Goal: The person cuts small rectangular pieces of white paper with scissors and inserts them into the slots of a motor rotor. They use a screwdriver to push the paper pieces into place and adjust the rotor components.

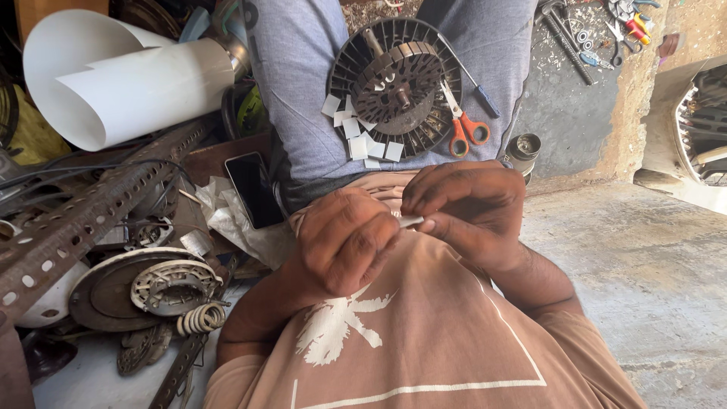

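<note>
Both hands meet close over the lap, near centre. Left hand (pixel 344 242) and right hand (pixel 466 208) pinch a small white slip (pixel 411 221) between fingertips, clamped on its two ends. The slip looks thin, light and bendable, likely easy to crease; best held by its edges. Farther off, more white slips (pixel 363 140) lie on a dark slotted motor core (pixel 397 87) on the lap, orange-handled scissors (pixel 463 125) at its right.

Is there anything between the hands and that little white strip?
Nothing visible: the left hand and right hand both pinch the small white strip directly at their fingertips, above the lap, near the slotted motor core.
</note>
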